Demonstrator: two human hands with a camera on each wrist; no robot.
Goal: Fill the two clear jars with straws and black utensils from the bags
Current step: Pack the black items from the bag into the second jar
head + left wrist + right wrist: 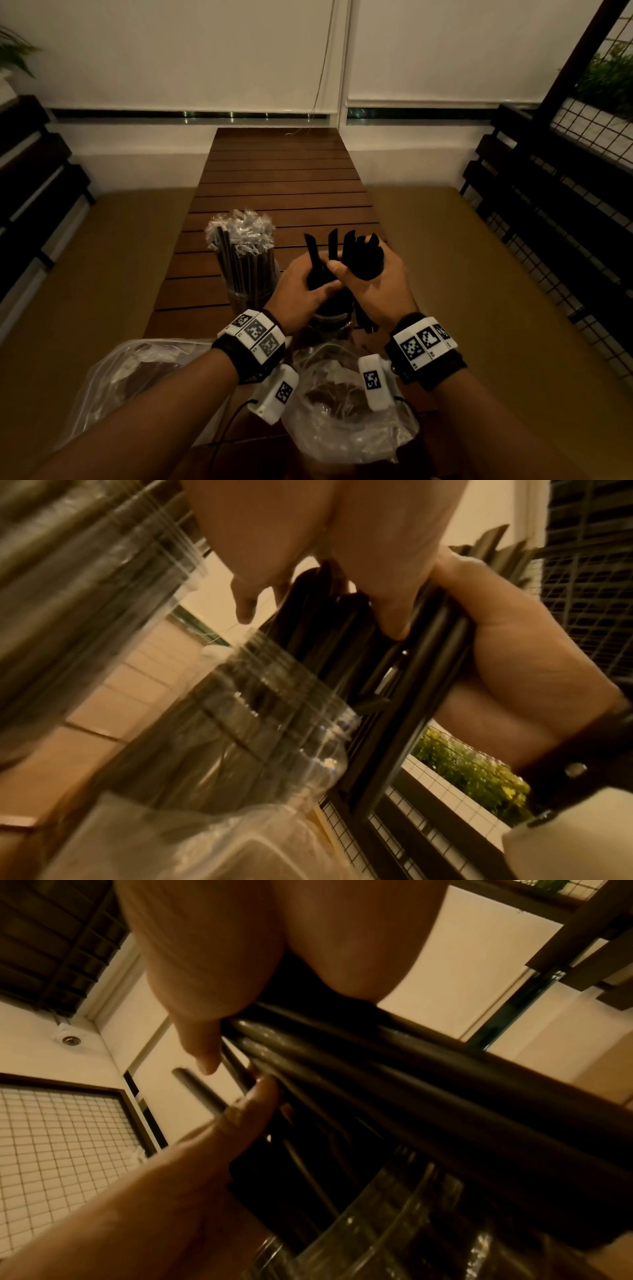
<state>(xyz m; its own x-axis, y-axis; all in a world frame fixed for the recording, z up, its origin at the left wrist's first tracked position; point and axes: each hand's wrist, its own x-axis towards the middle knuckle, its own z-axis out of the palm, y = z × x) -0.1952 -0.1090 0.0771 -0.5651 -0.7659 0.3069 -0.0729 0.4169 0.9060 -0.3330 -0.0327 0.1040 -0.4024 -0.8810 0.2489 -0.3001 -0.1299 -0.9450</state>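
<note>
The black utensils (359, 257) stood as a fanned bundle between the two hands, directly above the mouth of a clear jar (330, 317) on the slatted wooden table (284, 178). The right hand (373, 291) was wrapped around most of the bundle, fingers curled over the handles, whose lower ends hung below the palm beside the jar. The left hand (301, 291) gripped a few of the utensils just left of that fist, thumb pressed to them. From the left wrist, the dark handles (394, 669) ran down into the ribbed jar mouth (291, 710); how deep they reached was blurred. From the right wrist, the same handles (377, 1083) crossed under the curled fingers (198, 1042).

Just beyond and to the left of the left hand stood the second clear jar (245, 298), packed with upright wrapped straws (246, 253), their clear wrapper ends bunched at the top. Nearer than both wrists lay two crumpled clear plastic bags, one under the left forearm (130, 383) and one below the right wrist (342, 428).
</note>
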